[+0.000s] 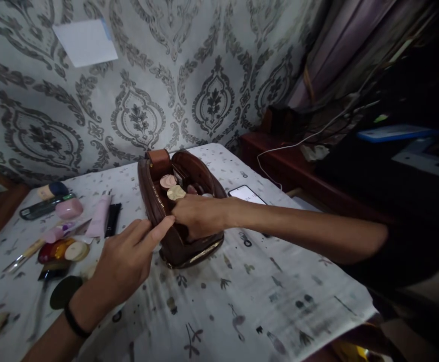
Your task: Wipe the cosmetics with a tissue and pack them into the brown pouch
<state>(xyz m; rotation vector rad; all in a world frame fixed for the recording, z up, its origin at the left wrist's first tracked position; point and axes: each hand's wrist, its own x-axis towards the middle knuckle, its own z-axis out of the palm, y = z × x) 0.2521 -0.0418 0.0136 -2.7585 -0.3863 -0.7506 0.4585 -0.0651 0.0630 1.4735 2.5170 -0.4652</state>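
An unzipped brown leather bag (192, 259) stands on the patterned white tablecloth, its top wide open. Inside it show a pink round item (168, 181), a pale yellow round item (176, 192) and some darker pieces. My right hand (200, 216) reaches into the bag from the right; its fingers are hidden within. At the bag's left edge is my left hand (129, 251), a black band at the wrist, index finger stretched out against the rim and the other fingers bent, with no object visible in it.
Cosmetics lie at the left, among them a pink tube (99, 216), a black tube (113, 220), a pink sponge (69, 208) and a brush (29, 251). A phone (246, 194) lies right of the bag. Behind stands a patterned wall (178, 100).
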